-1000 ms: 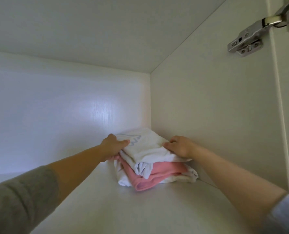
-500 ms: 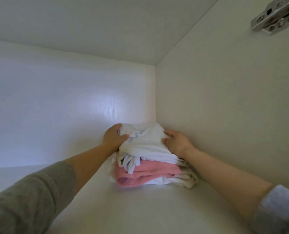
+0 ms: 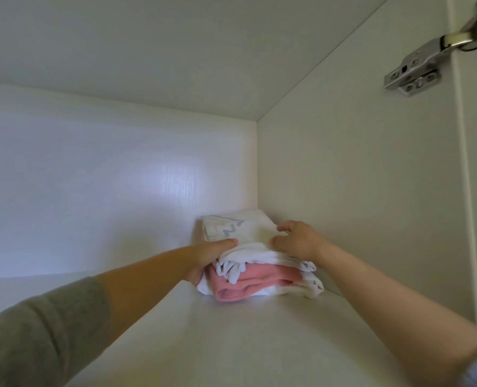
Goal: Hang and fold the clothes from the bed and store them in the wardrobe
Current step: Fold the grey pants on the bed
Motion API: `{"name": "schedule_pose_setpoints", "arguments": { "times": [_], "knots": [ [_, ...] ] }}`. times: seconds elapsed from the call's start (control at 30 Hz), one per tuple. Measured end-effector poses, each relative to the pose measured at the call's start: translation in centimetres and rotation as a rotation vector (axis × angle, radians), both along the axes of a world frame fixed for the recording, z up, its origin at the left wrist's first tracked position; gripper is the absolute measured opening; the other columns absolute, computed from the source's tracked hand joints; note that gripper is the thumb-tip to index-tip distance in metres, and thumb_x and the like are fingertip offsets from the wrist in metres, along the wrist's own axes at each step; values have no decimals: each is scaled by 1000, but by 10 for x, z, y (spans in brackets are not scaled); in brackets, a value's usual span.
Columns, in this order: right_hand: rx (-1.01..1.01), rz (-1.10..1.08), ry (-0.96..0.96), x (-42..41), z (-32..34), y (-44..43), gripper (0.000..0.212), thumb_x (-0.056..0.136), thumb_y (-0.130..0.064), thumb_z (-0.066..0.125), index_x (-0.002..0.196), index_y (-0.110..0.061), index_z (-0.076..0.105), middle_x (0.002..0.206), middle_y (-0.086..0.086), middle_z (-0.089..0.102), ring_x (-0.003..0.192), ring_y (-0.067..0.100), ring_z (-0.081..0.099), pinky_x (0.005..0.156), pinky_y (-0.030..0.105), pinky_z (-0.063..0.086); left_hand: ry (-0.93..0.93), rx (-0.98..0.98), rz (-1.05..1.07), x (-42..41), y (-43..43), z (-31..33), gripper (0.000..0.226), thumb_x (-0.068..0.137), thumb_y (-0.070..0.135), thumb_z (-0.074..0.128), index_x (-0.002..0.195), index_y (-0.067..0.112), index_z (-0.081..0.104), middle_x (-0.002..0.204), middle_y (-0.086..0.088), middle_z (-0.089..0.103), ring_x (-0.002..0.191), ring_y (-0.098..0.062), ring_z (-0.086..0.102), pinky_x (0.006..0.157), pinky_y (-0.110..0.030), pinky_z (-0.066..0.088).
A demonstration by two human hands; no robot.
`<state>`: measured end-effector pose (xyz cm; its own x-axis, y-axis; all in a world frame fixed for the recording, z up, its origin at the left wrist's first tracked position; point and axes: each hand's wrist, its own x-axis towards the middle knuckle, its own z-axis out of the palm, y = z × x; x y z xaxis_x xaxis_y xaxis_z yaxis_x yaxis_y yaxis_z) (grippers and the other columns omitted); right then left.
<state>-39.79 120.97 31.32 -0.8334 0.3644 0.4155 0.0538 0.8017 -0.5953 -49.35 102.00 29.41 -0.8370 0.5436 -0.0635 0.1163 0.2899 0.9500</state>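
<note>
Lowered, left hand [image 3: 205, 259] grips three folded garments [image 3: 255, 280] — right hand [image 3: 297, 241] rests loosely atop.

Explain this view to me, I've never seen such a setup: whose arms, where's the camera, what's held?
No machine: these are a person's two bare hands, filmed by one camera worn on their head, looking into a white wardrobe compartment. On its shelf, by the right wall, lies a stack of folded clothes: a white garment on top, a pink garment beneath. The left hand grips the stack's left side, thumb on top. The right hand rests on the white garment. The metal part at upper right is a door hinge.
</note>
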Motion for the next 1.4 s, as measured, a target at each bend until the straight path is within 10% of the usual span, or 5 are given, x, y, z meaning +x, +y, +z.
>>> {"name": "schedule_pose_setpoints", "arguments": {
  "times": [0.27, 0.47, 0.63, 1.07, 1.4],
  "knots": [
    [-59, -36, 150, 72, -17, -18, 43, 94, -27, 61, 135, -14, 54, 130, 10, 60, 114, 23, 57, 93, 27, 42, 354, 97, 179, 41, 8, -2, 82, 79, 52, 69, 143, 9, 39, 142, -8, 46, 124, -26, 50, 107, -38, 41],
    [-306, 89, 439, 131, -32, -32, 28, 93, -16, 61, 121, -11, 63, 106, 5, 67, 103, 26, 64, 98, 45, 50, 521, 120, 222, 129, -13, 7, 47, 87, 42, 64, 127, 20, 53, 113, 4, 51, 97, -14, 50, 80, -27, 41],
    [-590, 416, 667, 178, -58, -56, 14, 94, -9, 61, 105, -15, 67, 83, -8, 72, 82, 12, 68, 77, 28, 58, 537, 381, 284, 219, -40, -24, 32, 82, 41, 66, 111, 31, 58, 112, 12, 62, 109, -15, 60, 99, -43, 50],
    [-769, 1004, 565, 244, -118, -157, 23, 85, -20, 66, 108, -20, 68, 101, -2, 73, 96, 17, 69, 77, 22, 56, 750, 636, 760, 367, -122, -113, 26, 90, -3, 58, 106, 17, 62, 110, 3, 71, 96, -11, 68, 83, -22, 53],
    [-826, 1375, 301, 300, -188, -309, 24, 90, -2, 64, 107, -18, 68, 100, 4, 72, 100, 16, 68, 89, 20, 50, 852, 451, 1071, 497, -256, -173, 20, 84, 11, 66, 104, 16, 64, 103, -1, 73, 98, -15, 68, 81, -17, 53]
  ]
}}
